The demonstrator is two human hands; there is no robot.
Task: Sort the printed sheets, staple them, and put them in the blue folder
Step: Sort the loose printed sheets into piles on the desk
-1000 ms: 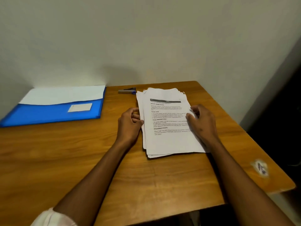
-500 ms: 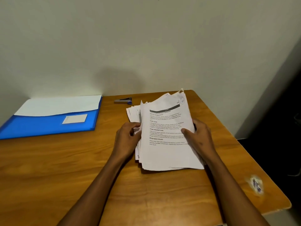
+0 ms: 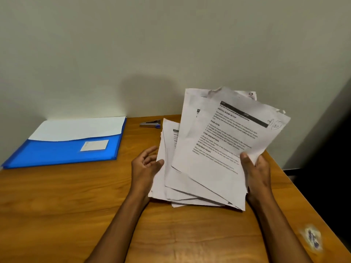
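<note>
A fanned stack of printed sheets (image 3: 214, 154) is tilted up off the wooden table (image 3: 76, 196). My right hand (image 3: 255, 173) grips the stack's right edge, thumb on the top page. My left hand (image 3: 145, 166) rests against the left edge with fingers spread, supporting the lower sheets. The top sheet shows headed text and handwriting in its upper right corner. A blue folder (image 3: 64, 150) lies flat at the back left with white paper showing in its pocket and a white label on the front. A small grey stapler (image 3: 151, 123) sits near the wall, just left of the sheets.
The table meets a plain wall at the back, and its right edge drops to a dark floor. A worn sticker (image 3: 311, 238) marks the front right corner.
The stack went from lying flat on the table to being lifted and tilted up, fanning apart. My right hand moved to grip its right edge; my left hand opened along the left edge.
</note>
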